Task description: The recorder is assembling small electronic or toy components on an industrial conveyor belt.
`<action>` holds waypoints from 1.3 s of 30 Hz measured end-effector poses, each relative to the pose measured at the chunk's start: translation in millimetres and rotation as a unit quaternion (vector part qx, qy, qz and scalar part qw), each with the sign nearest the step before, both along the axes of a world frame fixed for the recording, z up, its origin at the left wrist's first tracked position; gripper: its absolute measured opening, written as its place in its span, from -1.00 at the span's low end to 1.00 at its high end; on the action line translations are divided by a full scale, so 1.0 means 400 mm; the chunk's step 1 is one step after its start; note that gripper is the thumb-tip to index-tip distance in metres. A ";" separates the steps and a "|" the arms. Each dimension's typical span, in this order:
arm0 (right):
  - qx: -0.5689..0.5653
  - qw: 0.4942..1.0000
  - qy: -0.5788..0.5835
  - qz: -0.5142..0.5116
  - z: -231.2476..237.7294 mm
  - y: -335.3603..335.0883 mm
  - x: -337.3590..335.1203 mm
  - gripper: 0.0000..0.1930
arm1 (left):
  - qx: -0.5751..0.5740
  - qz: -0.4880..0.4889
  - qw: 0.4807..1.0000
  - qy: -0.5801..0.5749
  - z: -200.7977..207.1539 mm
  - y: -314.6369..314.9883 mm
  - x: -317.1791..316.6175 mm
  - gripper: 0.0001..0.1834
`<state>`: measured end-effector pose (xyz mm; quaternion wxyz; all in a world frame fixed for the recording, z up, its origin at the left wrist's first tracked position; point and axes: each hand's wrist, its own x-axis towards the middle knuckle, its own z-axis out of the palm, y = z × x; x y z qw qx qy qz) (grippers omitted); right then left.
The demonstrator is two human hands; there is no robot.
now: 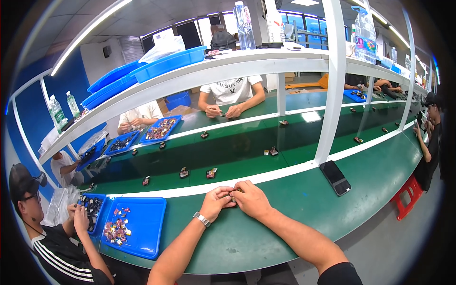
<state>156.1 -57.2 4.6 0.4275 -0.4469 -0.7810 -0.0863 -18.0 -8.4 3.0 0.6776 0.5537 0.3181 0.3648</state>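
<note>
My left hand (pixel 216 205), with a metal-banded watch (pixel 202 218) at its wrist, and my right hand (pixel 251 200) meet over the green worktop (pixel 285 209). Fingers of both are closed together around one small dark piece (pixel 232 201); the fingertips cover most of it, so its kind cannot be told. Just beyond my hands, a white rail (pixel 190 191) separates the worktop from a dark green conveyor belt (pixel 237 159). Small dark parts with pale tabs lie on the belt, among them one (pixel 211 173) near my left hand and another (pixel 184 173) farther left.
Left of me, a blue tray (pixel 154 223) holds small reddish and gold pieces, beside a tray of black parts (pixel 93 209) and a seated co-worker (pixel 57 242). A phone (pixel 335 178) lies on the right. White posts (pixel 332 95) carry an overhead shelf (pixel 228 66). Other people sit opposite.
</note>
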 end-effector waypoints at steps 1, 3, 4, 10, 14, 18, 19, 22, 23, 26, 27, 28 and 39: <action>-0.001 1.000 0.001 0.000 -0.002 0.000 -0.002 -0.88 | 0.004 -0.001 1.000 0.000 -0.003 0.002 -0.001 -0.70; -0.005 1.000 -0.001 -0.002 -0.005 0.001 -0.005 -0.88 | 0.007 -0.003 1.000 0.001 -0.004 0.003 0.000 -0.70; -0.005 1.000 0.000 -0.003 -0.008 0.002 -0.004 -0.88 | 0.007 -0.002 1.000 -0.001 -0.003 0.002 0.001 -0.71; -0.010 1.000 0.022 -0.002 -0.007 0.002 -0.007 -0.88 | 0.015 0.027 1.000 0.003 -0.001 -0.007 0.014 -0.76; -0.041 0.991 0.123 0.024 0.006 0.002 -0.007 -0.87 | 0.032 0.053 0.998 0.007 -0.011 -0.005 0.011 -0.79; -0.169 0.951 0.259 0.011 0.001 0.007 0.000 -0.88 | 0.046 0.066 0.996 0.024 -0.017 -0.007 0.029 -0.80; -0.169 0.951 0.259 0.010 0.000 0.008 0.002 -0.88 | 0.061 0.071 0.995 0.042 -0.018 -0.009 0.031 -0.82; -0.202 0.945 0.257 0.022 0.002 0.010 0.013 -0.87 | 0.087 0.075 0.991 0.067 -0.017 -0.015 0.039 -0.84; -0.212 0.943 0.255 0.023 0.002 0.010 0.017 -0.85 | 0.099 0.076 0.989 0.075 -0.019 -0.016 0.042 -0.84; -0.223 0.941 0.253 0.030 0.010 0.006 0.007 -0.84 | 0.112 0.085 0.988 0.070 -0.023 -0.017 0.030 -0.84; -0.225 0.940 0.254 0.027 0.009 0.003 0.009 -0.84 | 0.111 0.084 0.988 0.066 -0.028 -0.015 0.033 -0.84; -0.225 0.941 0.249 0.025 0.004 0.005 0.011 -0.84 | 0.122 0.079 0.987 0.066 -0.031 -0.015 0.035 -0.84; -0.325 0.900 0.289 0.047 0.008 0.175 0.087 -0.76 | 0.086 0.117 0.989 -0.009 -0.019 -0.012 0.036 -0.61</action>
